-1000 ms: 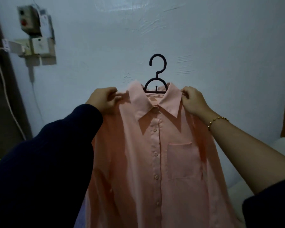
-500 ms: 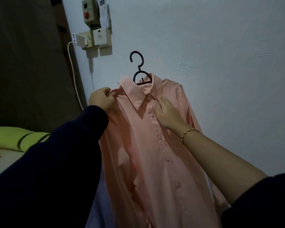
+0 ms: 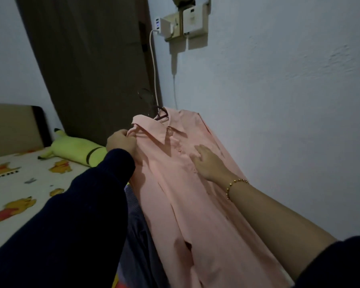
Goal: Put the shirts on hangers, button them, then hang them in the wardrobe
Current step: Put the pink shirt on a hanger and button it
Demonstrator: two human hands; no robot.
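Holding up one peach shirt [image 3: 195,204] beside the wall, on one dark hanger [image 3: 162,114] inside the collar; its hook is blurred. Left hand [image 3: 121,142] pinches the shoulder by the collar. Right hand [image 3: 208,163] lies flat on the shirt front beside the buttons, fingers straight. One grey-blue garment [image 3: 137,225] shows behind the shirt. One yellow plush toy [image 3: 75,150] lies at the head end of the bed [image 3: 29,183].

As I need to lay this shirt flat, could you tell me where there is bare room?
The printed bed sheet lies bare between the yellow plush toy and the dark sleeve. Crowded by the wall: the left hand grips the pink shirt beside dark clothes.
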